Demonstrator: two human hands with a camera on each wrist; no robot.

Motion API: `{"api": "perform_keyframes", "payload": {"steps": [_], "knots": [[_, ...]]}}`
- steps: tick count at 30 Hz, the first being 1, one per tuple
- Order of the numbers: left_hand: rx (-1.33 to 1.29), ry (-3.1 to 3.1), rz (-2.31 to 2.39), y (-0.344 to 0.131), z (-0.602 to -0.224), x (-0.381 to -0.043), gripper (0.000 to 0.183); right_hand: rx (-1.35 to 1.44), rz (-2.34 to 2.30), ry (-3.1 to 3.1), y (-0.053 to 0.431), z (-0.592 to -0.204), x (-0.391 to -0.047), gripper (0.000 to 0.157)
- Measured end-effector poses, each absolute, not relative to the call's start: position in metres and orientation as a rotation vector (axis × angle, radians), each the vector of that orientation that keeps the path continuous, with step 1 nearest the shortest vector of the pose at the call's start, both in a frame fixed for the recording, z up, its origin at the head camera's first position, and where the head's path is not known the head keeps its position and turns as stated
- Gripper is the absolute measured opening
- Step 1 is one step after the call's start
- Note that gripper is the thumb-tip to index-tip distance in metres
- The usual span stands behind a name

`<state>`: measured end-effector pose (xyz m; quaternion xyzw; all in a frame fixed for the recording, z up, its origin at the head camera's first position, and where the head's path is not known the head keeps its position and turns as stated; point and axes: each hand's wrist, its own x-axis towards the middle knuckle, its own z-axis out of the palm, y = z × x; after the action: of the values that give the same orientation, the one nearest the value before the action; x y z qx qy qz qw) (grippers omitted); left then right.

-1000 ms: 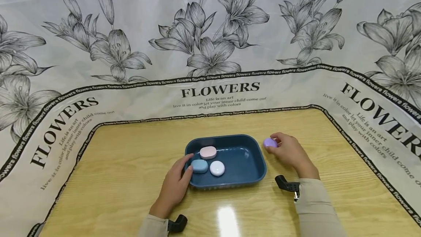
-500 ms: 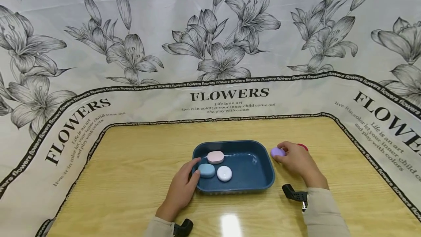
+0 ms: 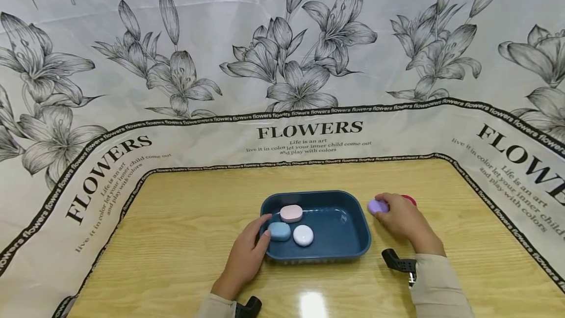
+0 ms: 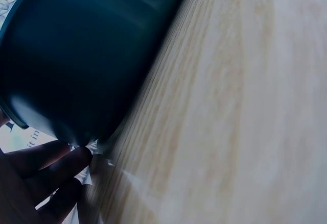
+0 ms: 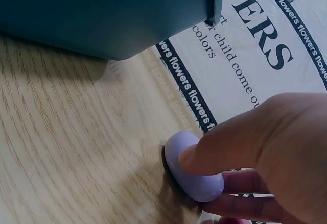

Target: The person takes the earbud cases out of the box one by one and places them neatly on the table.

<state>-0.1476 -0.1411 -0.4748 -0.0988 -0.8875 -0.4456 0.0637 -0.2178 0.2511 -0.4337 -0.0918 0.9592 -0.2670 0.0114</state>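
A dark blue tub (image 3: 337,232) stands on the wooden table. Inside it, toward the left end, lie a pink soap bar (image 3: 291,213), a blue soap bar (image 3: 279,231) and a round white soap (image 3: 303,235). My left hand (image 3: 244,254) grips the tub's left end at the rim; in the left wrist view its fingers (image 4: 56,170) touch the outer wall. Just right of the tub, my right hand (image 3: 403,217) pinches a purple soap bar (image 5: 186,145), thumb on the near side and fingers behind. That bar is low at the table surface; whether it is lifted I cannot tell.
A red item (image 3: 409,199) shows partly behind my right hand, its kind hidden. White flower-printed cloth (image 3: 309,146) borders the back and sides of the wooden table (image 3: 185,239).
The head view has shifted. Relative to the tub, my right hand with the purple soap bar has come slightly toward me, and the red item now shows behind it. My left hand stays at the tub.
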Motion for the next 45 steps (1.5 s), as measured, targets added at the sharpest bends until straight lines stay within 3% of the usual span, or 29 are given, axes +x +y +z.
{"api": "perform_keyframes", "payload": {"steps": [21, 32, 45], "knots": [[-0.278, -2.690, -1.356, -0.142, -0.474, -0.146, 0.039, -0.292, -0.800, 3.009, 0.253, -0.438, -0.219, 0.038], [-0.263, -2.691, -1.346, -0.143, -0.473, -0.147, 0.040, -0.272, -0.785, 3.035, 0.249, -0.422, -0.219, 0.046], [-0.272, -2.694, -1.351, -0.142, -0.474, -0.149, 0.040, -0.251, -1.062, 3.052, 0.221, -0.401, -0.216, 0.041]]}}
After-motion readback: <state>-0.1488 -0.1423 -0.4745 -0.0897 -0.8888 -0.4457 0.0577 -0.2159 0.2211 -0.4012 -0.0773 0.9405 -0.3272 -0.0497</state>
